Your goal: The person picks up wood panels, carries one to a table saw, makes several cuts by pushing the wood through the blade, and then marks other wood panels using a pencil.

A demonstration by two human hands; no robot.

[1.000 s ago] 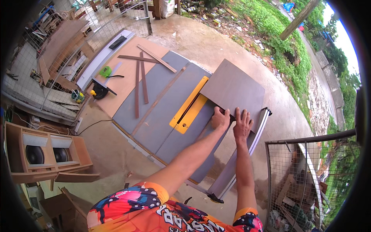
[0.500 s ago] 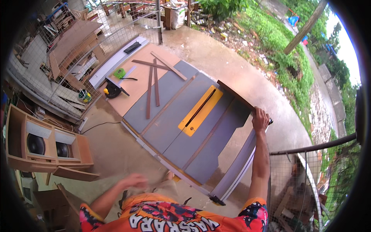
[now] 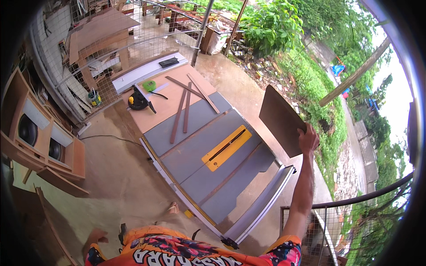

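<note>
My right hand (image 3: 308, 139), arm stretched out, grips the lower right edge of a flat dark brown wood panel (image 3: 280, 119). The panel is held up, tilted, beyond the far right corner of a grey table saw (image 3: 208, 150). A yellow insert (image 3: 226, 149) with a long dark slot lies in the saw's top. Low at my left side, my left hand (image 3: 98, 235) hangs empty with its fingers loosely apart, away from the saw.
On the saw's left end lie several thin wood strips (image 3: 179, 116), a green tape measure (image 3: 149, 85), a black-and-yellow tool (image 3: 138, 101) and a dark phone-like object (image 3: 168, 62). A wooden speaker cabinet (image 3: 49, 137) stands at left. Wire mesh fencing (image 3: 326, 230) is at right.
The panel has risen off the saw's far edge and turned to show its broad face, held by my right hand. My left hand has dropped back and left. The view has shifted.
</note>
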